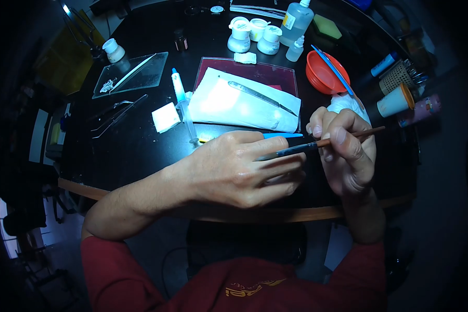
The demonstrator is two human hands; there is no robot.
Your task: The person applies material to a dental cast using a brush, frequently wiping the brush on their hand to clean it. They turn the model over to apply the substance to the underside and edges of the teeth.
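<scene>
My right hand grips a thin paintbrush with a brown handle and a dark ferrule, pinched between thumb and fingers. The brush slants down to the left, its bristle end lying over the fingers of my left hand. That left hand is turned back up with the fingers curled; its thumb and palm are hidden, and I cannot tell what it holds. Just behind it lie a blue-handled tool and a clear syringe. A metal spatula-like knife rests on a folded white paper beyond.
Left are a glass slab with a white stick, and metal tweezers. White jars and a clear bottle stand at the back. A red bowl with a blue stick and a white cup are right.
</scene>
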